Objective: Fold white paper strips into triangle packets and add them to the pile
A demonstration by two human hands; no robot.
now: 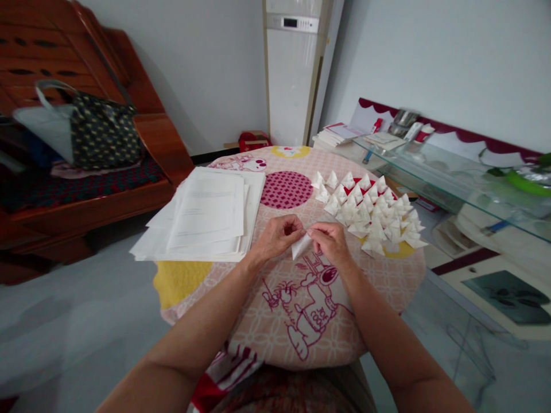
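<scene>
Fingers pinching on both sides, and it's close work: our left hand [278, 234] has thumb and forefinger pressed together at the top of a small folded paper [300, 248], and our right hand [332, 239] nips it from the other side, thumb and forefinger nearly meeting ours on the left. We've got that paper up in front of us, over the middle of the table, one white corner pointing down between our hands. Our other right fingers curl in; how exactly they bear on the paper, we cannot tell.

Look to our right, just beyond that hand: a whole crowd of pointed white pieces [376, 229], standing close together. Over on our left lie the sheets [206, 209], a loose, uneven stack, faint print on the top one. Under it all we have the pink cloth [267, 332], a cartoon dog showing below our wrists. Farther out, a patterned bag [103, 132] sits on the wooden bench [159, 140], a tall white cabinet [293, 74] stands straight ahead, and a glass shelf [456, 175] runs along our right.
</scene>
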